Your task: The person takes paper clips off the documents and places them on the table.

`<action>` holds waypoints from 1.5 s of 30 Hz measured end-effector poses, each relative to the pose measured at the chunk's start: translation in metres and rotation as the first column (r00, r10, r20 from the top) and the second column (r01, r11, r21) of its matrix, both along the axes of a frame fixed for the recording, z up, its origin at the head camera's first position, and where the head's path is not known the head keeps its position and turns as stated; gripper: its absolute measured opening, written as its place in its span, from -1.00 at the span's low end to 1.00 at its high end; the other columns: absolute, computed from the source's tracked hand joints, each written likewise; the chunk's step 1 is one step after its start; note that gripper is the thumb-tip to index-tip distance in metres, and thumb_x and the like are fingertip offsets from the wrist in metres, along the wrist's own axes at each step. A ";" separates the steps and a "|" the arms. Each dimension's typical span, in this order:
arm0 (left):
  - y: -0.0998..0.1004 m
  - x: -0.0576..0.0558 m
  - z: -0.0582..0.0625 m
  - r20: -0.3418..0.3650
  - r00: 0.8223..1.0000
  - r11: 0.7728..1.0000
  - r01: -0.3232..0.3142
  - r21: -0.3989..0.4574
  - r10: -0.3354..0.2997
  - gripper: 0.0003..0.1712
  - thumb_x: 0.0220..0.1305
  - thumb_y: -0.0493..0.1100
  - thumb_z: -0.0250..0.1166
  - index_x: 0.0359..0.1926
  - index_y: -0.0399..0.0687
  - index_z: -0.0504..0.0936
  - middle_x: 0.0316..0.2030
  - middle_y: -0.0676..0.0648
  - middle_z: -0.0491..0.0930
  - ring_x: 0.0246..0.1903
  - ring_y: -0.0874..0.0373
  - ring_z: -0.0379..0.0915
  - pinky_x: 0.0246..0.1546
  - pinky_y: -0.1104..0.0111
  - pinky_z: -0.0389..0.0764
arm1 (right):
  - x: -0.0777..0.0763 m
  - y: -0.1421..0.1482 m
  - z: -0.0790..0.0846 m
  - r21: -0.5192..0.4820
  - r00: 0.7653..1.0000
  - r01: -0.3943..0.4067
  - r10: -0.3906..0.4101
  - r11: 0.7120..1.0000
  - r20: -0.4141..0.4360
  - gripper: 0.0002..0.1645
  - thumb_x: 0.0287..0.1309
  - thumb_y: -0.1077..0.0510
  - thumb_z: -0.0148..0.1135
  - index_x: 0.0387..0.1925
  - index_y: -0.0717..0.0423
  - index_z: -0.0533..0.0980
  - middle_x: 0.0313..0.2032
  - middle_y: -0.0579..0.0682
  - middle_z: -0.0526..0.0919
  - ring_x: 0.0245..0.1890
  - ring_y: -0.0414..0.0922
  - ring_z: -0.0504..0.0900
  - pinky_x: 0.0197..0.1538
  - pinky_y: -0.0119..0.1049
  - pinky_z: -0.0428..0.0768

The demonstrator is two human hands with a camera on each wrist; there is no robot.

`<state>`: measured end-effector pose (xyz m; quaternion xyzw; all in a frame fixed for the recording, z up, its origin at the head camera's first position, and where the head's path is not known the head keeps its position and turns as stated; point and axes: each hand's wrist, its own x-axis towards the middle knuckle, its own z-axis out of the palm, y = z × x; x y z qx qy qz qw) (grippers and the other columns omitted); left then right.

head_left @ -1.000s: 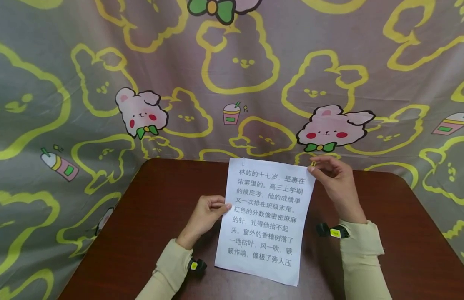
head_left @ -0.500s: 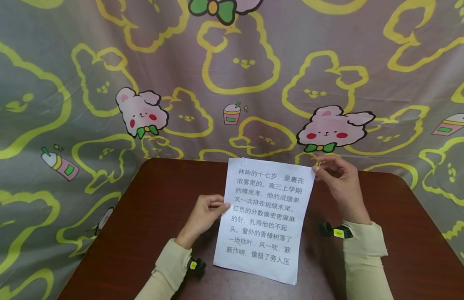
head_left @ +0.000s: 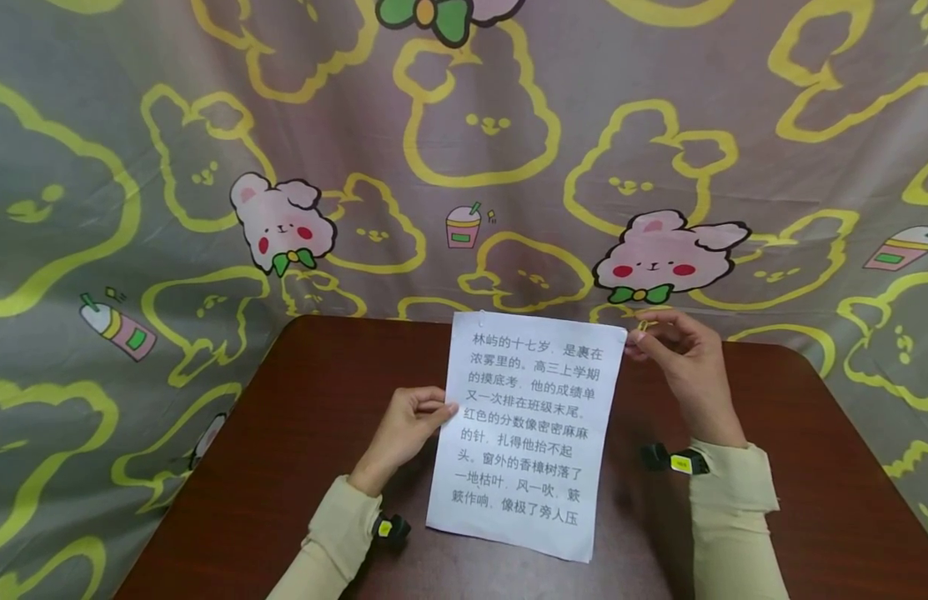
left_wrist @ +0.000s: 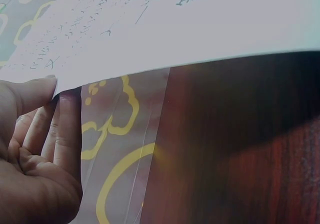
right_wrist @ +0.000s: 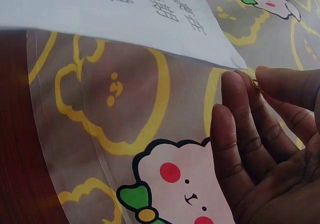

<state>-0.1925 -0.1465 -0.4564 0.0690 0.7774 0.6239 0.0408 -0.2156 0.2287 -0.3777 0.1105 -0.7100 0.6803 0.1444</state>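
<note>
Printed paper (head_left: 525, 429) is slanting above the table (head_left: 283, 417), head view; I'm pinching its left edge with the left hand (head_left: 405, 435) and a yellow clip (head_left: 643, 327), beside its top-right corner, with the right hand (head_left: 689, 368). Left wrist: thumb and fingers are clamping paper; keeping that firm should be limiting sway. Right wrist: clip is sitting just off the corner; holding it square is probably avoiding creases.

The yellow clip (head_left: 643, 327) has moved off the paper (head_left: 525, 429).

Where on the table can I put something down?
The table is bare from the left hand to the left edge, and from the right sleeve to the right edge. The paper and right hand crowd the space between.
</note>
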 end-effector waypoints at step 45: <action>-0.003 -0.004 -0.003 0.005 0.999 0.999 -0.037 0.015 0.037 -0.86 0.37 -0.33 0.37 -0.11 -0.32 0.76 -0.19 -0.30 0.82 -0.29 0.14 0.80 -0.17 0.29 0.79 | -0.029 0.013 -0.034 0.381 0.988 -0.050 -0.009 0.923 0.152 -0.72 0.43 0.24 0.26 0.05 0.37 0.59 -0.36 -0.45 0.71 -0.34 -0.36 0.75 -0.25 -0.44 0.72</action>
